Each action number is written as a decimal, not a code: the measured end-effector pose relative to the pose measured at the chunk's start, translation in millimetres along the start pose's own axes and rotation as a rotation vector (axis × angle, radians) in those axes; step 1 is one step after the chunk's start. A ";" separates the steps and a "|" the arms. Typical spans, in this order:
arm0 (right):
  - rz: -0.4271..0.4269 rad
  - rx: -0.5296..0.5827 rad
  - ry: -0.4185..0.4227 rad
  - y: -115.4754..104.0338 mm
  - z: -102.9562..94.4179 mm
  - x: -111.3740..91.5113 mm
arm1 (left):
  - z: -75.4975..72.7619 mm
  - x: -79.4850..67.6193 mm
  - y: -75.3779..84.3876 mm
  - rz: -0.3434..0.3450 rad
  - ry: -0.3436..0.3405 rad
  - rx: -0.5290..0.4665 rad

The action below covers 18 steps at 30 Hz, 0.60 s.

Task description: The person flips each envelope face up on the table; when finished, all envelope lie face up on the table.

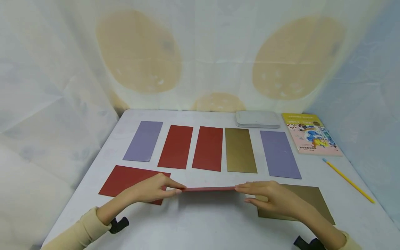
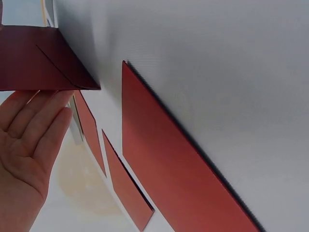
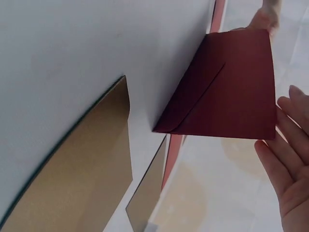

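A red envelope (image 1: 208, 189) stands on its long edge between my two hands, seen almost edge-on from above. Its flap side shows in both wrist views, as a dark red envelope (image 2: 38, 63) and again as the envelope (image 3: 231, 92). My left hand (image 1: 153, 189) touches its left end with straight fingertips. At the other end, the straight fingers of my right hand (image 1: 275, 198) press lightly against the edge, thumb apart. Another red envelope (image 1: 128, 178) lies flat, partly under my left hand. Beneath my right hand lies a gold envelope (image 1: 307, 199), partly covered.
Behind is a row of flat envelopes: purple (image 1: 143, 140), red (image 1: 175, 147), red (image 1: 207, 148), gold (image 1: 240, 150) and purple (image 1: 280, 153). A white case (image 1: 257, 119) and a colourful book (image 1: 312, 133) lie at the back right; a yellow pencil (image 1: 350, 180) lies near the right edge.
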State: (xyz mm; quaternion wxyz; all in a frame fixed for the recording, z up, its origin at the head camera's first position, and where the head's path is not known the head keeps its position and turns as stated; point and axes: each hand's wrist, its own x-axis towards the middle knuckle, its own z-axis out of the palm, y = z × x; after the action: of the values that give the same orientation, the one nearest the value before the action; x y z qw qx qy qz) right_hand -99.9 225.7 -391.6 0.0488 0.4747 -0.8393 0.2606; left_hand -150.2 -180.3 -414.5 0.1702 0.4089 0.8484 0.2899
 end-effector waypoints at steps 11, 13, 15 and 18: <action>-0.124 -0.042 0.087 18.2 0.5 8.4 | -4.0 3.5 -4.3 -0.053 0.000 -0.086; -0.128 -0.022 0.086 21.5 -0.3 10.4 | -4.7 3.7 -4.5 -0.041 0.025 -0.082; -0.134 -0.003 0.084 24.7 -1.0 12.7 | -4.8 3.9 -4.8 -0.015 0.078 -0.068; -0.126 0.004 0.085 29.5 -2.5 15.2 | -3.6 4.8 -6.2 0.060 0.188 -0.020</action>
State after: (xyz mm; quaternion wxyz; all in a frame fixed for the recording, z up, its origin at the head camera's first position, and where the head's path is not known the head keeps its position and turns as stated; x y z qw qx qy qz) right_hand -132.8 227.4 -396.0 0.0997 0.5150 -0.8045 0.2787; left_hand -158.8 -180.9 -415.8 0.0849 0.4034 0.8451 0.3404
